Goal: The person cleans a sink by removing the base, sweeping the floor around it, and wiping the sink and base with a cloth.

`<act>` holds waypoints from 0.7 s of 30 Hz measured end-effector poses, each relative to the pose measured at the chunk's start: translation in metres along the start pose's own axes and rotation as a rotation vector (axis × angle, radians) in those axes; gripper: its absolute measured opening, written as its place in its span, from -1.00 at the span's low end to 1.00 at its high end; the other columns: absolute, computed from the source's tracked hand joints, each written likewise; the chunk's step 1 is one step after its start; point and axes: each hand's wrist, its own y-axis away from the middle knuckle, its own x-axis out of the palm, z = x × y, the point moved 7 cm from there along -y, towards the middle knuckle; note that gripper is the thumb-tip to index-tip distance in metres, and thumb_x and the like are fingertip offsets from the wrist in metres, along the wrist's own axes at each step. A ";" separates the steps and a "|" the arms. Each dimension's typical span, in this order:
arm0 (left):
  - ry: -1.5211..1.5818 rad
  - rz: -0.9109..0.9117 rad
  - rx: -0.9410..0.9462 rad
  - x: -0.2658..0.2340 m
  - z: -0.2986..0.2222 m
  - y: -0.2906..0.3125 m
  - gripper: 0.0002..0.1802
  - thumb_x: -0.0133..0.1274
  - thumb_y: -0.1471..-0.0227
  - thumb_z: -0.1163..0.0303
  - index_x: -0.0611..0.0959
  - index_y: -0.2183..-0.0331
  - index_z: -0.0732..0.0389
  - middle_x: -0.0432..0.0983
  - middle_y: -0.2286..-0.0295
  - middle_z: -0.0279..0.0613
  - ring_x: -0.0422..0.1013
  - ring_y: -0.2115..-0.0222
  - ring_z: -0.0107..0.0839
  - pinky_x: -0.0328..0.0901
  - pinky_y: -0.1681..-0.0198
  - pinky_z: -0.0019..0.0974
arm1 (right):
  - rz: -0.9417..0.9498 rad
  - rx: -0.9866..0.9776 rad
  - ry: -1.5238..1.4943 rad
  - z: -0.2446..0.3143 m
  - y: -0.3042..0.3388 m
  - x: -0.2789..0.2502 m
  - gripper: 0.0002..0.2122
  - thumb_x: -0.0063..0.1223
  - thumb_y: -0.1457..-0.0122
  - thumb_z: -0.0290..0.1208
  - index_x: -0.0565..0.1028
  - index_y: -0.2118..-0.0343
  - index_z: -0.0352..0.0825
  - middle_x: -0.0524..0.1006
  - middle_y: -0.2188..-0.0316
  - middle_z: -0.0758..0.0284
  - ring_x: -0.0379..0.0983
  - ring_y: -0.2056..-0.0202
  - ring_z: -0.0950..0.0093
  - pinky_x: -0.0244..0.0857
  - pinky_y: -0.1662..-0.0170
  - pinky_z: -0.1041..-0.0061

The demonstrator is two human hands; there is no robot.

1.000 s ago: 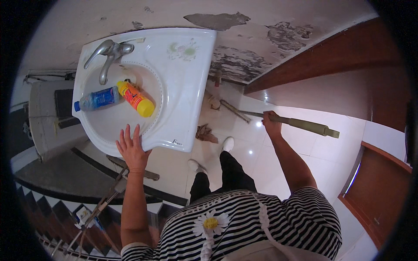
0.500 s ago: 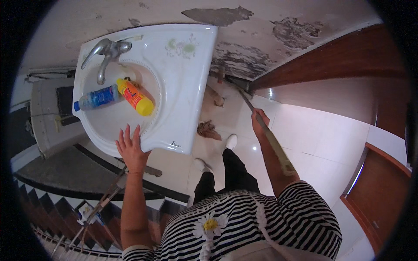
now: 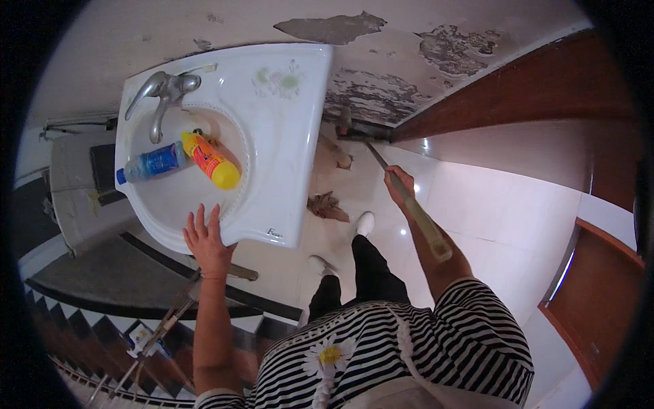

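Observation:
My left hand [image 3: 208,242] rests with spread fingers on the front rim of a white washbasin [image 3: 279,163]. In my right hand [image 3: 400,185] is a long pole [image 3: 426,225], greyish at its far part and yellowish towards its near end. It slants from beside my forearm to the floor in the corner by the wall. What sits on its far end is too dark to make out. Inside the basin lie a yellow bottle with an orange-red label [image 3: 212,163] and a clear bottle with a blue label and cap [image 3: 155,161]. Above them stands a chrome faucet [image 3: 162,95].
A crumpled brown cloth or rag [image 3: 327,206] lies on the pale tiled floor [image 3: 477,204] right of the basin. Peeling wall [image 3: 375,88] runs behind. Dark red-brown wooden panelling [image 3: 504,88] flanks the right. Metal rods [image 3: 153,337] and stairs [image 3: 75,327] are at lower left.
My right hand and the pole have shifted slightly forward and left, towards the corner. The left hand keeps its place on the basin rim. The whole view has shifted a little.

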 end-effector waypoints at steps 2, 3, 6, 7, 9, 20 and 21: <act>-0.004 -0.001 -0.003 0.000 0.002 0.000 -0.10 0.26 0.59 0.30 0.29 0.05 -0.09 0.07 0.01 -0.23 -0.05 -0.03 -0.11 -0.16 -0.03 0.06 | 0.007 0.072 -0.127 -0.011 0.008 -0.007 -0.90 -0.03 0.04 -0.47 0.43 0.43 -0.32 0.41 0.63 0.36 0.29 0.57 0.65 0.23 0.43 0.66; -0.014 0.006 -0.028 0.003 0.006 0.006 -0.07 0.27 0.61 0.32 0.27 0.04 -0.08 0.06 0.00 -0.21 -0.05 -0.03 -0.10 -0.16 -0.03 0.05 | -0.071 0.008 0.088 0.022 0.011 -0.018 -0.91 -0.04 0.04 -0.51 0.44 0.43 -0.31 0.42 0.63 0.37 0.29 0.56 0.67 0.22 0.43 0.67; -0.019 0.031 -0.048 0.003 0.005 0.008 -0.04 0.28 0.63 0.34 0.25 0.03 -0.07 0.05 0.00 -0.20 -0.06 -0.04 -0.09 -0.16 -0.03 0.05 | -0.056 0.143 0.115 0.043 0.030 -0.028 -0.91 -0.04 0.05 -0.53 0.44 0.43 -0.31 0.42 0.62 0.37 0.31 0.55 0.67 0.23 0.43 0.67; -0.014 0.026 -0.040 0.003 0.005 0.007 -0.04 0.28 0.63 0.34 0.25 0.03 -0.07 0.05 0.00 -0.20 -0.06 -0.04 -0.09 -0.16 -0.03 0.06 | -0.077 0.029 0.034 0.037 0.028 -0.023 -0.89 -0.05 0.06 -0.49 0.43 0.42 -0.29 0.47 0.57 0.29 0.40 0.51 0.56 0.26 0.40 0.60; -0.004 0.023 -0.026 0.001 0.002 0.005 -0.06 0.28 0.62 0.33 0.26 0.04 -0.08 0.05 0.00 -0.21 -0.06 -0.03 -0.09 -0.16 -0.03 0.07 | -0.072 -0.026 -0.014 0.031 0.017 -0.010 -0.89 -0.05 0.06 -0.48 0.43 0.42 -0.29 0.47 0.57 0.27 0.40 0.52 0.53 0.26 0.41 0.59; -0.001 0.035 -0.033 0.002 0.004 0.003 -0.10 0.26 0.60 0.30 0.29 0.05 -0.07 0.10 0.03 -0.22 -0.05 -0.02 -0.06 -0.17 -0.02 0.11 | -0.090 0.108 0.029 0.034 0.063 -0.019 -0.87 -0.03 0.07 -0.46 0.43 0.40 -0.28 0.44 0.57 0.26 0.39 0.51 0.45 0.26 0.39 0.56; -0.002 0.034 -0.033 0.003 0.003 0.003 -0.10 0.26 0.60 0.30 0.29 0.05 -0.07 0.10 0.03 -0.22 -0.05 -0.03 -0.07 -0.17 -0.02 0.10 | -0.149 0.188 0.008 0.030 0.070 -0.025 -0.87 -0.04 0.06 -0.46 0.42 0.40 -0.29 0.43 0.58 0.31 0.36 0.52 0.51 0.25 0.41 0.58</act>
